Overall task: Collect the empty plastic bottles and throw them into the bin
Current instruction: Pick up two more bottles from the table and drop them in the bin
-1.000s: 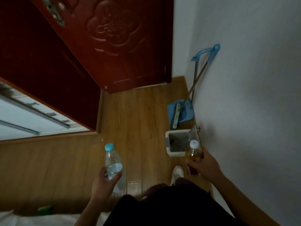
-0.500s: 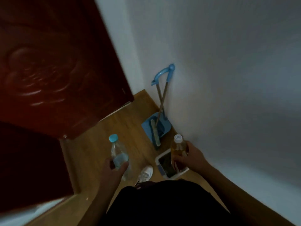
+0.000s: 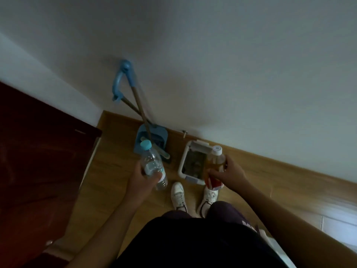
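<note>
Plastic bottles clamped upright, one per hand: clear bottle (image 3: 153, 167) in left hand (image 3: 142, 181), amber bottle (image 3: 215, 163) in right hand (image 3: 229, 174), held over bin (image 3: 182, 163). Narrow opening; bounce-out risked if dropped carelessly.

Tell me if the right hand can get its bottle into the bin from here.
Probably yes. The right hand holds the amber bottle right beside the bin, whose top is open, and nothing lies between them. The left hand, with the clear bottle, is off to the side.
</note>
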`<state>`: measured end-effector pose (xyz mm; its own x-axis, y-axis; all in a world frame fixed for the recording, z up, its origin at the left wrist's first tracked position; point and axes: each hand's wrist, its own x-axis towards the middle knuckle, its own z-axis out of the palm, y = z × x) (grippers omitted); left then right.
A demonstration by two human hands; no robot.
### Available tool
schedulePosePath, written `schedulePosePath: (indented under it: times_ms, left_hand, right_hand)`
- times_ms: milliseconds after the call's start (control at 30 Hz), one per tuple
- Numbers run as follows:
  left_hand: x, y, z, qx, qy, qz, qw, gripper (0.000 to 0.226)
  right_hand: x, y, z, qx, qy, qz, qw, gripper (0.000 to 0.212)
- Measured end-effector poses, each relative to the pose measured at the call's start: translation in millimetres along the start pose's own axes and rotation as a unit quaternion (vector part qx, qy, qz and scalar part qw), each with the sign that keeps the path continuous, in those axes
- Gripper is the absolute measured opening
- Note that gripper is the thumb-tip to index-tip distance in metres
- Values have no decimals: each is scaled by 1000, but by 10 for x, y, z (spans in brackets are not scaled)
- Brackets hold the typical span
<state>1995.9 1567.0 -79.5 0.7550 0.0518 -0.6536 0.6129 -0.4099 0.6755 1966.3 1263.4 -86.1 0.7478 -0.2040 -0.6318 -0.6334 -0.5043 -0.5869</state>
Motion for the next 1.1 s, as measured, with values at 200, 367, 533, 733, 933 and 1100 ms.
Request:
schedulePosePath:
  times_ms: [200, 367, 533, 733, 933, 1100]
  left_hand:
    - [448, -331, 519, 48, -64, -14, 997, 74]
    - [934, -954, 1036, 72, -89, -13, 993, 77]
    - [1471, -1582, 1376, 94, -77, -12, 993, 75]
    - [2001, -1766, 1728, 53, -27, 20, 998, 70]
    - [2260, -1772, 2129, 60, -64, 57, 995, 70]
    - [2409, -1800, 2358, 94, -75, 80, 990, 70]
  right_hand:
    - [359, 469, 372, 28, 0, 56, 998, 69]
    - [924, 999, 886, 95, 13, 88, 992, 57]
    - [1417, 1467, 1285, 139, 51, 84, 985, 57]
    - [1709, 1765, 1438, 186, 62, 60, 979, 56]
    - [1799, 1915, 1414, 197, 70, 58, 976, 56]
    - [1864, 2023, 1378, 194, 60, 49, 978, 57]
